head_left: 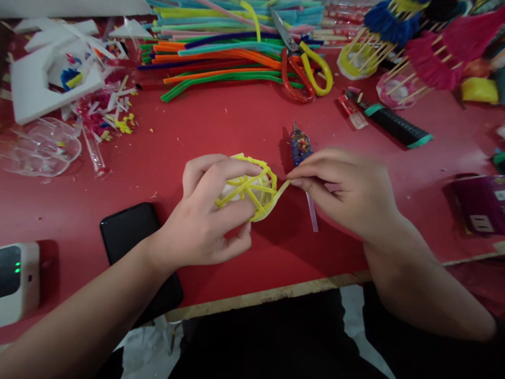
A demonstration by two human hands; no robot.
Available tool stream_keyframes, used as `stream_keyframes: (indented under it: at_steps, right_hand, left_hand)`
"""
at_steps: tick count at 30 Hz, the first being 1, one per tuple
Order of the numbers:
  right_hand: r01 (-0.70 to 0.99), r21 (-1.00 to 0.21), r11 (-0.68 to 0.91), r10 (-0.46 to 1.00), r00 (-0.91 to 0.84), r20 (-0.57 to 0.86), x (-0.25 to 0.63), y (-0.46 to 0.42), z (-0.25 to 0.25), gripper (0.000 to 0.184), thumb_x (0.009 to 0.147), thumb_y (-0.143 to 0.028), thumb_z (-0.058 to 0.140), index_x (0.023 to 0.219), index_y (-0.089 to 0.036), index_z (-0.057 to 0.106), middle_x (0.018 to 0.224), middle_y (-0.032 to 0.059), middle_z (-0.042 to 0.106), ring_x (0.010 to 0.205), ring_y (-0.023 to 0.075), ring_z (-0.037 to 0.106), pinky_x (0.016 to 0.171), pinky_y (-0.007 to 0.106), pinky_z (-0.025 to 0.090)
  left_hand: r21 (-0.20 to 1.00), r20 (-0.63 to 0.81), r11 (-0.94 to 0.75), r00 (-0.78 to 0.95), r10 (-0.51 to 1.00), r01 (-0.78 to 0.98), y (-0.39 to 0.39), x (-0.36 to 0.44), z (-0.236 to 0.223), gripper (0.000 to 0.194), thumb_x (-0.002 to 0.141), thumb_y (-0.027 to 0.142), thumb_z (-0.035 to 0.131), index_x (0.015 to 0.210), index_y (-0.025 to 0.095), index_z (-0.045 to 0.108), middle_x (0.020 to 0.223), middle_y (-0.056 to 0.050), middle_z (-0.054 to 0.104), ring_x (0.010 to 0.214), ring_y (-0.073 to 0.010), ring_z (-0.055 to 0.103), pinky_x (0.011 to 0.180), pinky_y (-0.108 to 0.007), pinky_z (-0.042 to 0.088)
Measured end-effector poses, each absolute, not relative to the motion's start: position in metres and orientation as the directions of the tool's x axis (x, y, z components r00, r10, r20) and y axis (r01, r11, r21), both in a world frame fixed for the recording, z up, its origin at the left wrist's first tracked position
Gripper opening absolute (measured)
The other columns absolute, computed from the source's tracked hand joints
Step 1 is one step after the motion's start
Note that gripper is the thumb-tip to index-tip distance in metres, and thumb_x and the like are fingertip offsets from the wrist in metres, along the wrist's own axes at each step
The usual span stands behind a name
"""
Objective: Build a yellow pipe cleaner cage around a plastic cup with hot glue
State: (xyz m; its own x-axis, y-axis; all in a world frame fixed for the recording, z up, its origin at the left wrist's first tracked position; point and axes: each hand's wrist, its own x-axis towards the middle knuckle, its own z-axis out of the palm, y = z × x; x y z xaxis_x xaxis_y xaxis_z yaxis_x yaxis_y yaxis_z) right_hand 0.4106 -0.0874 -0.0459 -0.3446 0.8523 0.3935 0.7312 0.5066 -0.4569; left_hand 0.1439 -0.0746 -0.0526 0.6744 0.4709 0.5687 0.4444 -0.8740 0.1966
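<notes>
My left hand [213,210] is wrapped over a small round frame [248,184] of yellow pipe cleaners, its spokes meeting in the middle over a white piece. A loose yellow pipe cleaner end [281,193] runs from the frame's right rim, pinched between the thumb and forefinger of my right hand [339,187]. Just behind the right fingers lies a small glue gun [300,145] with a dark patterned body, its metal tip pointing away from me. A pale translucent stick [312,213] shows below it, partly hidden by the right hand.
Pipe cleaners [221,58] of several colours lie at the back, with scissors [300,58] on them. A cutter knife [398,125] and stick-framed crafts [434,58] are at right. White foam scraps [31,89] lie at left, a black phone [130,231] near my left forearm, a white device [18,284] beyond.
</notes>
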Motion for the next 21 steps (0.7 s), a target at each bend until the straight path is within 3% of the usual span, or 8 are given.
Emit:
stream_keyframes:
  at_steps: [15,21]
  right_hand:
    - [0.689,-0.399,0.604,0.796,-0.507,0.331,0.422,-0.086,-0.039,0.024,0.101,-0.017,0.059,0.09,-0.023,0.079,0.092,0.0034,0.076,0.081,0.0164,0.07,0.073,0.03,0.056]
    - [0.698,-0.411,0.586,0.81,-0.501,0.305,0.422,-0.086,-0.039,0.025,0.1,-0.015,0.058,0.091,-0.026,0.078,0.093,0.0028,0.076,0.084,0.018,0.072,0.073,0.031,0.056]
  left_hand:
    - [0.204,0.559,-0.867,0.673,0.485,0.455,-0.075,0.144,-0.052,0.02,0.077,0.018,0.07,0.09,0.027,0.058,0.137,-0.011,0.062,0.123,-0.0362,0.06,0.1,-0.061,0.055]
    - [0.207,0.549,-0.862,0.674,0.494,0.463,-0.075,0.143,-0.051,0.019,0.078,0.019,0.07,0.09,0.028,0.058,0.138,-0.01,0.063,0.123,-0.0353,0.06,0.101,-0.06,0.055]
